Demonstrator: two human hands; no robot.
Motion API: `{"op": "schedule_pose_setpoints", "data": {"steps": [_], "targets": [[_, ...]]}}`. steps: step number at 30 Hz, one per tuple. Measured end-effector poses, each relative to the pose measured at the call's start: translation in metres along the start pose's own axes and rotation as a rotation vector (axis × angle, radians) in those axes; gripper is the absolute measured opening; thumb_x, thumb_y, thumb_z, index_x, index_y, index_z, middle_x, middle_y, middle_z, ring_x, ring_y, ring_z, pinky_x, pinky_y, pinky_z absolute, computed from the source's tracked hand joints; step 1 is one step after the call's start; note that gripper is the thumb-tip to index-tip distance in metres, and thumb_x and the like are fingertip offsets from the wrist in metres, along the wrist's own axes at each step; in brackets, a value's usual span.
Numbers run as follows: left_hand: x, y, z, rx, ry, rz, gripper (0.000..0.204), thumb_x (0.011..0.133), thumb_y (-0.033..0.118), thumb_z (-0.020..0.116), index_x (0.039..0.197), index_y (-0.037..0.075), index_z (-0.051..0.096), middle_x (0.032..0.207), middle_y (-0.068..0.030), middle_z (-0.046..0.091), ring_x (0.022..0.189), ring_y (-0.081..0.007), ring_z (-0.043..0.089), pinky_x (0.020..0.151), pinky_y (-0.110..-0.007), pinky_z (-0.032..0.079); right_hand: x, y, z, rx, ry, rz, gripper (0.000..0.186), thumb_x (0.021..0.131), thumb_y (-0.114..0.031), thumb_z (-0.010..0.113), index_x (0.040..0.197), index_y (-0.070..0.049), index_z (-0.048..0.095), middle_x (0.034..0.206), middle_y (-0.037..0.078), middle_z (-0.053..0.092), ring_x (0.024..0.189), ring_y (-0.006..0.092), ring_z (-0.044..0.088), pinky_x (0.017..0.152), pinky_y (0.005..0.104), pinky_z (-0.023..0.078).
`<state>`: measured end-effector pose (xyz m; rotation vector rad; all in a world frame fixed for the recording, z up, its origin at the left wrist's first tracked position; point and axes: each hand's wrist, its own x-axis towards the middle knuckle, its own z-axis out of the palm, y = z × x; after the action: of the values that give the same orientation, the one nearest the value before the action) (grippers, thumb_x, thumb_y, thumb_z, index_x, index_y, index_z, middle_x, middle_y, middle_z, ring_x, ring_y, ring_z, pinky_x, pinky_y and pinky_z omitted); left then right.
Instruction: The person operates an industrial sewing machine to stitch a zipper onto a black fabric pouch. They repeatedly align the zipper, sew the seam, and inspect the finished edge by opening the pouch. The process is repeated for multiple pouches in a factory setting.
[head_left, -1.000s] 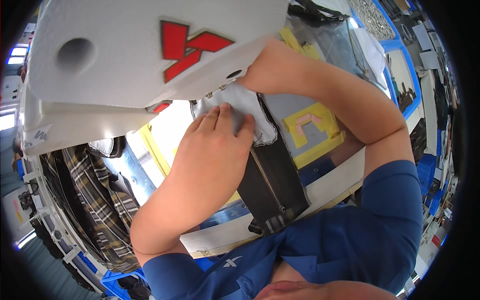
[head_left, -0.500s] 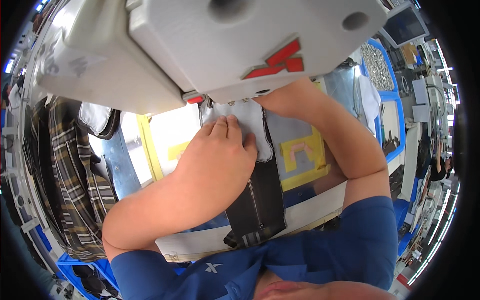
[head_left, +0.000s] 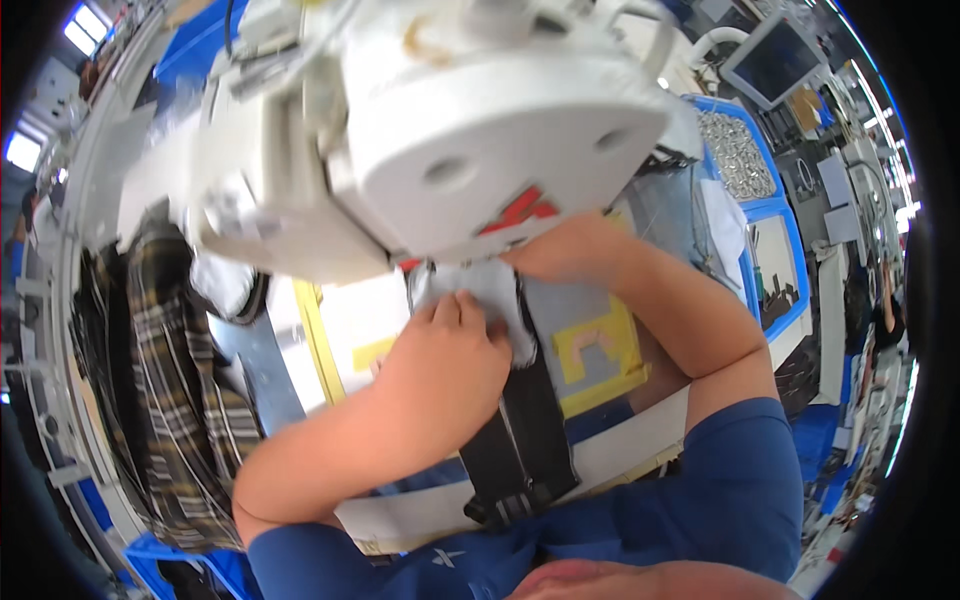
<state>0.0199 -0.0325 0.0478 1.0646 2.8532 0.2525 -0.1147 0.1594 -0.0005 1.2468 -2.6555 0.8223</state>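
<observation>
My left hand [head_left: 445, 365] lies on a pale grey-white fabric piece [head_left: 480, 284], fingers stretched forward and resting flat on it. The fabric's far end runs beneath the white head of a sewing machine [head_left: 500, 160]. My right hand [head_left: 565, 248] reaches in from the right under that head, beside the fabric's far right edge; its fingers are hidden. Toward my body hangs a black fabric strip [head_left: 540, 420] with a zipper [head_left: 514, 440] running down it, joined to or lying under the pale piece.
Dark plaid garments [head_left: 165, 370] are heaped at the left. Yellow tape [head_left: 318, 345] marks the work surface. A blue bin of small metal parts [head_left: 738, 155] and a blue tray of tools [head_left: 775, 262] stand at the right, below a monitor [head_left: 773, 58].
The whole view has shifted, so more of the machine's top shows and everything sits lower. Both hands keep about the same places on and beside the fabric.
</observation>
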Motion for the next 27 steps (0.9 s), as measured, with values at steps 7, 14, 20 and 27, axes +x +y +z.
{"op": "schedule_pose_setpoints", "data": {"steps": [7,14,20,27], "targets": [[0.012,0.002,-0.016,-0.023,-0.163,0.020,0.069,0.081,0.038,0.084,0.137,0.002,0.067,0.139,-0.0370,0.059,0.125,-0.0465,0.065,0.109,-0.048,0.051,0.000,0.022,0.000,0.025,-0.111,0.090,0.024,0.090,-0.019,0.064,0.102,-0.003,0.076,0.096,0.023,0.075,0.097,0.0442,0.073,0.086,0.0527,0.059],[0.014,0.003,-0.006,-0.050,-0.085,0.050,0.071,0.081,0.039,0.084,0.141,0.007,0.065,0.144,-0.0355,0.055,0.129,-0.0484,0.061,0.112,-0.050,0.048,0.005,0.029,-0.014,-0.047,-0.314,0.188,0.027,0.087,-0.018,0.066,0.088,0.006,0.076,0.093,0.025,0.075,0.096,0.0446,0.074,0.086,0.0524,0.060],[0.018,0.006,-0.003,-0.062,-0.062,0.063,0.067,0.083,0.039,0.084,0.141,0.009,0.066,0.143,-0.0344,0.056,0.127,-0.0489,0.061,0.110,-0.051,0.049,-0.001,0.028,-0.024,-0.038,-0.324,0.193,0.028,0.087,-0.019,0.066,0.087,0.006,0.076,0.092,0.025,0.075,0.096,0.0449,0.074,0.087,0.0520,0.060],[0.017,0.008,0.004,-0.049,0.005,0.049,0.051,0.091,0.030,0.078,0.137,0.011,0.067,0.140,-0.0306,0.059,0.125,-0.0466,0.063,0.108,-0.051,0.050,-0.008,0.034,-0.013,-0.054,-0.155,0.056,0.025,0.086,-0.021,0.066,0.082,0.002,0.074,0.084,0.023,0.073,0.086,0.0449,0.071,0.081,0.0526,0.057]]}}
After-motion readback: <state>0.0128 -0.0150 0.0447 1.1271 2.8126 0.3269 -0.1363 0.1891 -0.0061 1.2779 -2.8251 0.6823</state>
